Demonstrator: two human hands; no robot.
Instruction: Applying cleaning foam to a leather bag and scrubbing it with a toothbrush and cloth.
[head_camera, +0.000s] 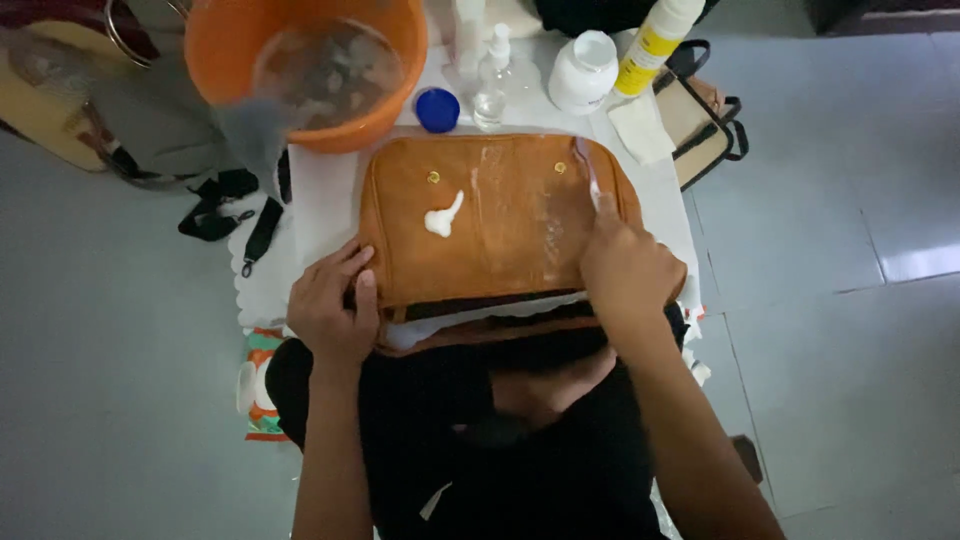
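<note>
Grey floor; left hand (333, 305) grips tan bag (490, 220) — right hand (625, 265) pinches brush (588, 170).

Basin (300, 90) and bottles (580, 70) crowd bag's (500, 220) far edge.
</note>
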